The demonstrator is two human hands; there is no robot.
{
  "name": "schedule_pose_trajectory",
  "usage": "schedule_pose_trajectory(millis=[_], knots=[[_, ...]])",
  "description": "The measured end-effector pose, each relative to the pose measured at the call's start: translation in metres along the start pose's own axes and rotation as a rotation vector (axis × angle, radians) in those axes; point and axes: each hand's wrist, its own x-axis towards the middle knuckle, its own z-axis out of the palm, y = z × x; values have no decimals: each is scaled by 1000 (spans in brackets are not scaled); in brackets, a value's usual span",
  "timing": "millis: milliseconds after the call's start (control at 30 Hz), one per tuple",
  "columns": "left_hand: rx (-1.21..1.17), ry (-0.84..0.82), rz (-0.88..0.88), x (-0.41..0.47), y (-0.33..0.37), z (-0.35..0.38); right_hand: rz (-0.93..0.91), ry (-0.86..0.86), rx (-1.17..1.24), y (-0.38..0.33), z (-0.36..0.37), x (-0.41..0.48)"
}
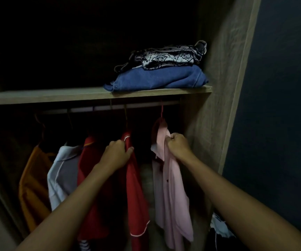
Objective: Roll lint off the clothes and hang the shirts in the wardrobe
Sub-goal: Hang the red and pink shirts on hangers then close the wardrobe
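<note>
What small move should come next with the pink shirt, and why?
Probably the right hand should let go of the pink shirt: its hanger already seems hooked on the rail, and the left hand grips the red shirt, with a gap between the two.

Darkness conceals the upper compartment (64, 48) above the shelf (55, 98), and the bottom edge cuts off the red shirt (137, 196) and pink shirt (171, 187).
</note>
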Motion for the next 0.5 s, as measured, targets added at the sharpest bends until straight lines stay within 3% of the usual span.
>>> schedule_pose_trajectory(millis=[133, 233, 367, 500], knots=[[-118, 85, 26, -33, -1, -2, -121, 146, 82, 6, 6, -17], [-198, 270, 95, -64, -12, -8, -273, 243, 203, -4, 20, -41], [-198, 564, 135, -105, -41, -29, -396, 100, 317, -31, 55, -93], [-100, 725, 151, -143, -87, -63, -458, -101, 375, -53, 111, -149]])
